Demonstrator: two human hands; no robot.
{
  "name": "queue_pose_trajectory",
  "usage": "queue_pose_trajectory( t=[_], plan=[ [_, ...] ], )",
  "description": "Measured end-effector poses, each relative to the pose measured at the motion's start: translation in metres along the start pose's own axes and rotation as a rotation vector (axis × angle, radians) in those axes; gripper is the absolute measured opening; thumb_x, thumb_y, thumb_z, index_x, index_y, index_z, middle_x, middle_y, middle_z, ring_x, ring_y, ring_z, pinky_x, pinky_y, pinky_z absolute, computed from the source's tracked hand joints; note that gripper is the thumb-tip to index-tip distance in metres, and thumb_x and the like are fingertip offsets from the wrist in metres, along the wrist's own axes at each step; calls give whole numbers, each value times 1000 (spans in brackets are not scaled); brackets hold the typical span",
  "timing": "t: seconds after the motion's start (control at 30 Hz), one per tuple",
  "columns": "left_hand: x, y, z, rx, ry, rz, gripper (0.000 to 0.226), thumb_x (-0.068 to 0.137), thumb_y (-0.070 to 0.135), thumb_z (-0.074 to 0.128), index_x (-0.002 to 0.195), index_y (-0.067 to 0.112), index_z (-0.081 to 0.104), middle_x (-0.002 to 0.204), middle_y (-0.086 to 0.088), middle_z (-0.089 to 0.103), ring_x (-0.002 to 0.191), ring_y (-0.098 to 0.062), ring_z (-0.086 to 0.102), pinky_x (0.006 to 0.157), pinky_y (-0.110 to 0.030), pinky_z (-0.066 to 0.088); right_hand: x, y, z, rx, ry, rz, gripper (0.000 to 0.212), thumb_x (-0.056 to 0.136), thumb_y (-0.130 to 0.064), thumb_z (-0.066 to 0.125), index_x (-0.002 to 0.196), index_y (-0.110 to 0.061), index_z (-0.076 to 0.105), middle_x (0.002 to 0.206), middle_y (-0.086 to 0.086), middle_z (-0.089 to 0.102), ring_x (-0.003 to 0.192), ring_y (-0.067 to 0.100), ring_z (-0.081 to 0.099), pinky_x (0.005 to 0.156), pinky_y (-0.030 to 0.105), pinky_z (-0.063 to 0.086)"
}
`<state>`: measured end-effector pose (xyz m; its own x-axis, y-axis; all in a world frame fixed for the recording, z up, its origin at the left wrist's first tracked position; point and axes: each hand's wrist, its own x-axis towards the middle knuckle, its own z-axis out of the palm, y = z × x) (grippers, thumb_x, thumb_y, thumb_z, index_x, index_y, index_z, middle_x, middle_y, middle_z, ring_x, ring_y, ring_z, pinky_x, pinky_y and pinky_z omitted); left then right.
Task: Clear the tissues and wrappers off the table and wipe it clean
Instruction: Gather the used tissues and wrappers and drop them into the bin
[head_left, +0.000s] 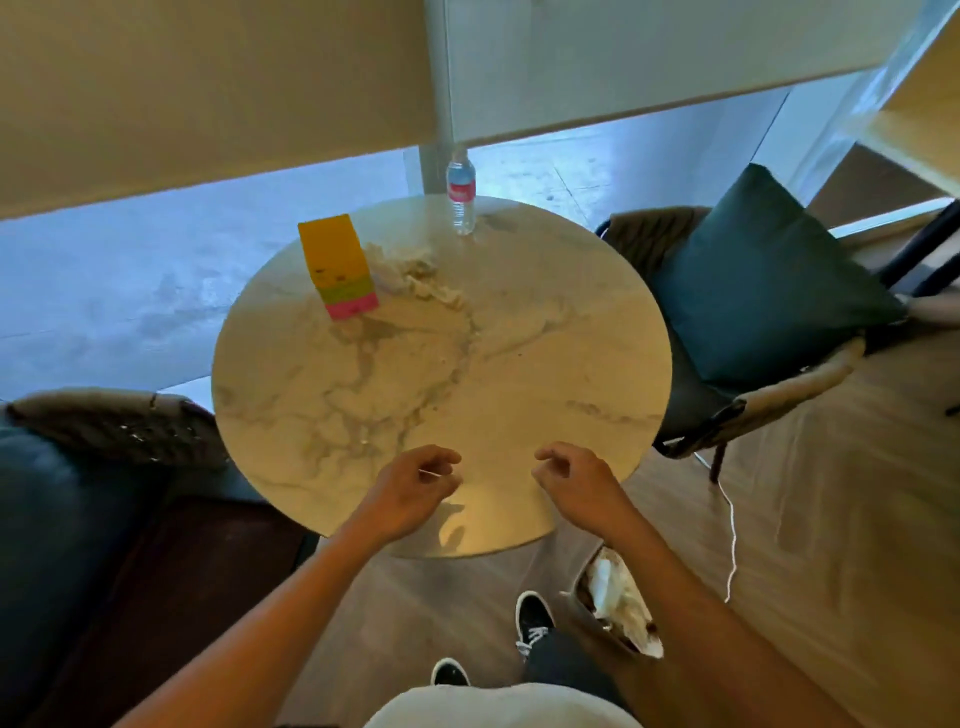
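A round marble table (545, 374) fills the middle of the head view. Crumpled white tissues (415, 275) lie on its far side, right of a yellow, green and pink box (340, 265). My left hand (410, 493) hovers over the near edge with loosely curled fingers and holds nothing. My right hand (576, 483) hovers beside it, also loosely curled and holding nothing. A bin (618, 597) with tissues inside stands on the floor under my right forearm.
A water bottle (461, 192) stands at the table's far edge. A chair with a dark green cushion (763, 280) is at the right, another dark chair (104, 467) at the left. A white cable (732, 540) trails on the wooden floor.
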<state>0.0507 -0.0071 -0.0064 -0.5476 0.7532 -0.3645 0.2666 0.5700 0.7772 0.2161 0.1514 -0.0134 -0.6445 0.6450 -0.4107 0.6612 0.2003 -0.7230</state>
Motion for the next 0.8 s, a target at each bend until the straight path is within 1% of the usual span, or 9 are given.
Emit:
queue_pose_trajectory(
  t=[0.1, 0.13, 0.23, 0.37, 0.5, 0.57, 0.7, 0.73, 0.8],
  plan=[
    [11, -8, -26, -9, 49, -30, 22, 91, 20, 63, 113, 23, 65, 104, 2, 64, 92, -9, 61, 84, -22, 47, 24, -26, 2, -59, -16, -57, 28, 93, -24, 58, 119, -17, 63, 109, 5, 65, 97, 17, 60, 85, 28, 46],
    [14, -9, -30, -10, 61, -33, 22, 91, 20, 63, 112, 24, 65, 103, 3, 63, 93, -10, 60, 86, -24, 47, 30, -31, 1, -63, -18, -66, 28, 92, -24, 58, 119, -17, 64, 106, 4, 66, 96, 16, 61, 85, 27, 46],
    [31, -12, -47, -23, 111, -37, 19, 90, 19, 64, 109, 22, 66, 101, 1, 64, 91, -13, 61, 82, -22, 47, 59, -49, 3, -91, -19, -85, 28, 91, -23, 59, 117, -17, 65, 101, 2, 67, 95, 16, 62, 84, 26, 45],
    [72, -15, -67, 22, 139, -53, 21, 88, 18, 65, 109, 22, 67, 101, 0, 65, 84, -9, 61, 76, -20, 46, 106, -71, 5, -123, -24, -115, 28, 90, -21, 59, 117, -17, 65, 100, 0, 65, 97, 17, 61, 85, 24, 43],
    [130, -9, -84, 56, 197, -69, 28, 87, 16, 65, 115, 18, 66, 109, 2, 63, 87, -11, 60, 80, -21, 45, 162, -91, 3, -129, -47, -137, 29, 90, -18, 57, 118, -16, 65, 95, 1, 65, 97, 18, 62, 82, 23, 42],
    [161, -2, -92, 63, 223, -84, 30, 87, 17, 65, 117, 17, 66, 113, 2, 63, 90, -13, 61, 84, -23, 47, 194, -101, 2, -155, -37, -154, 32, 89, -17, 57, 119, -15, 65, 99, 5, 68, 97, 21, 63, 82, 24, 43],
    [221, 14, -104, 75, 238, -94, 43, 86, 13, 64, 129, 15, 56, 114, -4, 56, 95, -13, 56, 80, -20, 43, 255, -122, 2, -202, -28, -189, 41, 87, -17, 55, 128, -16, 60, 118, 11, 64, 107, 25, 61, 91, 30, 46],
    [234, 17, -106, 84, 244, -90, 50, 85, 13, 65, 134, 15, 51, 119, -7, 56, 102, -15, 56, 83, -21, 44, 269, -126, 3, -230, -37, -206, 43, 88, -18, 56, 131, -16, 57, 123, 12, 60, 110, 27, 59, 94, 32, 46],
    [257, 24, -111, 126, 269, -81, 63, 82, 14, 66, 141, 16, 43, 136, -10, 51, 123, -21, 50, 98, -32, 45, 294, -134, 8, -308, -69, -240, 48, 90, -20, 57, 137, -15, 50, 129, 11, 52, 114, 28, 56, 94, 31, 44]
  ],
)
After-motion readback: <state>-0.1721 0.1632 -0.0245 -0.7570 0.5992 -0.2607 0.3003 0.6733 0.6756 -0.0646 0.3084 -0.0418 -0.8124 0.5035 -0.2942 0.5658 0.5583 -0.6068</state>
